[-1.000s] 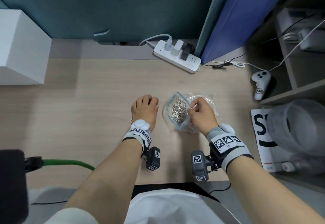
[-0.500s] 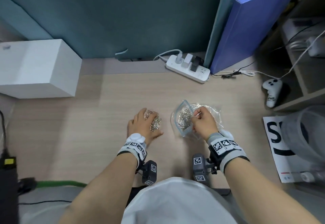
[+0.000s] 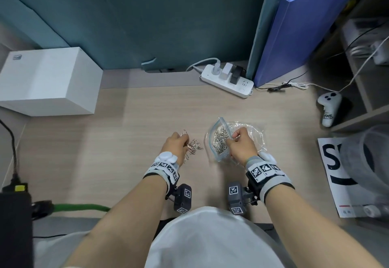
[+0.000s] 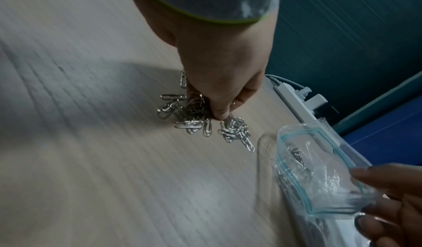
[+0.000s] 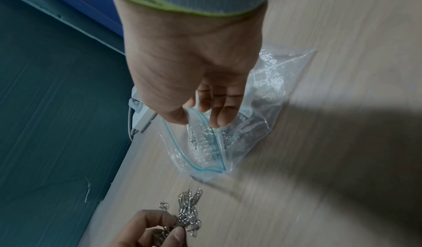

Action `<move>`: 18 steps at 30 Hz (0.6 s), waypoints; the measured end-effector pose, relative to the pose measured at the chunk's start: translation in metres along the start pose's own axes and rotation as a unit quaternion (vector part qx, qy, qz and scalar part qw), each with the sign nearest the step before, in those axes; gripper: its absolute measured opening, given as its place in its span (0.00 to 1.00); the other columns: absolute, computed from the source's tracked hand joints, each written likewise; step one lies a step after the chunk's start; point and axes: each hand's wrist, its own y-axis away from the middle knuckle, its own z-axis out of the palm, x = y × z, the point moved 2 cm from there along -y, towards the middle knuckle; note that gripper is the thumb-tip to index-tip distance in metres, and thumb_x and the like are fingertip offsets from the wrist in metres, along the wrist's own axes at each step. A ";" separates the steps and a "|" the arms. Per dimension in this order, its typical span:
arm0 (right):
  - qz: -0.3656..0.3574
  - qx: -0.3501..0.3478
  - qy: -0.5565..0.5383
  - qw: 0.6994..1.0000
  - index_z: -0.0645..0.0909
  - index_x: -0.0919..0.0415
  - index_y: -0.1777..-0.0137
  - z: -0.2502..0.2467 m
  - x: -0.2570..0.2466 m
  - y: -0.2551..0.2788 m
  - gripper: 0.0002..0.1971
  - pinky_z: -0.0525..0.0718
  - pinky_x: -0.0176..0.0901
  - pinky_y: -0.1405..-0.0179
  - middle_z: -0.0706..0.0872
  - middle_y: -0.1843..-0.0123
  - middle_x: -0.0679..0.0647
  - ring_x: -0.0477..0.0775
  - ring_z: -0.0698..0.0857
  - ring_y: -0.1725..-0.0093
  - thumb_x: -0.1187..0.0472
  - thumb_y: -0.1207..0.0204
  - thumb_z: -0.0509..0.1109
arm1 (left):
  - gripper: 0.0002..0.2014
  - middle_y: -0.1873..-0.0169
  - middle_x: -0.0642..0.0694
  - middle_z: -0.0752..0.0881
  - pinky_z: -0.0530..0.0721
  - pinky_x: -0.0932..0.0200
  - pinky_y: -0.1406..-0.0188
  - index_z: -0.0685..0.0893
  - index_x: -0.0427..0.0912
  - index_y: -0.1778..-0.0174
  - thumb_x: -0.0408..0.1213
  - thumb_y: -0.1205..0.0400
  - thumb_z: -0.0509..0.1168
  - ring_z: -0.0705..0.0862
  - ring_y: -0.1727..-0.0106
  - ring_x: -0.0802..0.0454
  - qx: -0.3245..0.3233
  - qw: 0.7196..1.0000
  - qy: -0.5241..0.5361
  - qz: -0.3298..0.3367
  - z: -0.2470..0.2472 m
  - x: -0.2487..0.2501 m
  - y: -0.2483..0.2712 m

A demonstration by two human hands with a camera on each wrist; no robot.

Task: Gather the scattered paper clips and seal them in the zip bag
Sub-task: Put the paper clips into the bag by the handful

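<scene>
A clear zip bag (image 3: 219,139) with a blue-green zip line lies on the wooden desk (image 3: 126,141), its mouth held open toward the left. It holds several silver paper clips. My right hand (image 3: 240,145) pinches the bag's upper lip (image 5: 196,117) between thumb and fingers. A heap of loose paper clips (image 3: 194,146) lies just left of the bag. My left hand (image 3: 176,145) is curled over that heap, its fingertips (image 4: 219,113) gathering a bunch of clips (image 4: 194,110). Some clips (image 4: 235,130) lie free beside the fingers. The same heap (image 5: 189,213) shows in the right wrist view.
A white box (image 3: 48,80) stands at the back left, and a white power strip (image 3: 227,82) lies at the back centre. A blue board (image 3: 303,27) leans at the right. A white controller (image 3: 328,107) and a printed sheet (image 3: 336,175) lie to the right.
My left hand lay flat on the desk a second ago; it has since curled and drawn a heap of clips together. The right hand keeps holding the bag open.
</scene>
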 end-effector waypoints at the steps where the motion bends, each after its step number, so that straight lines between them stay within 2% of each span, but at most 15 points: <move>1: 0.001 -0.003 -0.001 1.000 0.68 0.46 0.55 0.001 0.000 0.000 0.10 0.79 0.53 0.63 0.84 0.64 0.61 0.60 0.79 0.69 0.57 0.27 0.68 | 0.06 0.54 0.46 0.79 0.71 0.58 0.63 0.83 0.46 0.51 0.32 0.20 0.71 0.80 0.56 0.42 0.003 1.000 0.009 -0.009 0.000 0.000 -0.001; 4: 0.002 -0.009 -0.003 1.000 0.67 0.46 0.55 0.001 -0.001 0.000 0.10 0.78 0.53 0.64 0.84 0.63 0.62 0.61 0.79 0.69 0.57 0.28 0.67 | 0.05 0.55 0.48 0.81 0.71 0.59 0.63 0.84 0.48 0.56 0.34 0.21 0.72 0.82 0.57 0.44 0.008 0.998 0.032 -0.057 -0.002 -0.001 0.000; 7: 0.005 -0.015 0.000 1.000 0.67 0.46 0.55 0.003 0.000 0.000 0.10 0.77 0.52 0.64 0.86 0.61 0.64 0.61 0.79 0.70 0.58 0.27 0.67 | 0.05 0.56 0.50 0.84 0.79 0.58 0.61 0.85 0.52 0.58 0.38 0.21 0.74 0.84 0.55 0.47 0.005 0.994 0.056 -0.095 -0.004 -0.001 -0.002; 9: 0.006 -0.014 -0.001 1.000 0.67 0.47 0.54 0.002 0.000 -0.001 0.10 0.76 0.50 0.65 0.88 0.59 0.69 0.61 0.78 0.71 0.58 0.25 0.67 | 0.05 0.57 0.53 0.87 0.79 0.63 0.63 0.85 0.54 0.59 0.40 0.21 0.74 0.86 0.56 0.52 0.005 0.990 0.097 -0.105 -0.007 0.007 -0.006; 11: 0.004 -0.014 -0.003 1.000 0.67 0.46 0.55 0.003 0.001 -0.002 0.10 0.77 0.52 0.64 0.89 0.55 0.72 0.61 0.79 0.70 0.58 0.26 0.66 | 0.04 0.61 0.56 0.89 0.76 0.69 0.68 0.86 0.55 0.60 0.42 0.22 0.75 0.86 0.60 0.57 0.013 0.982 0.155 -0.104 -0.012 0.024 -0.010; 14: 0.003 -0.016 -0.005 1.000 0.67 0.45 0.54 0.002 0.000 -0.001 0.11 0.78 0.52 0.65 0.88 0.56 0.70 0.62 0.81 0.68 0.58 0.25 0.67 | 0.03 0.64 0.57 0.90 0.76 0.73 0.68 0.89 0.52 0.58 0.41 0.23 0.77 0.84 0.65 0.64 0.013 0.973 0.222 -0.061 -0.015 0.058 -0.016; 16: -0.001 -0.015 -0.004 1.000 0.68 0.49 0.51 0.000 -0.003 0.001 0.10 0.79 0.49 0.66 0.86 0.58 0.65 0.61 0.82 0.67 0.60 0.22 0.68 | 0.03 0.63 0.56 0.91 0.84 0.68 0.60 0.90 0.52 0.56 0.40 0.23 0.77 0.85 0.64 0.63 -0.024 0.964 0.266 -0.015 -0.013 0.076 -0.019; 18: -0.007 -0.016 -0.003 1.000 0.68 0.53 0.49 -0.002 -0.003 0.001 0.10 0.78 0.48 0.66 0.84 0.59 0.60 0.59 0.82 0.67 0.62 0.20 0.69 | 0.07 0.58 0.59 0.92 0.88 0.62 0.49 0.91 0.57 0.50 0.40 0.21 0.76 0.89 0.56 0.62 -0.079 0.954 0.287 0.024 -0.010 0.086 -0.022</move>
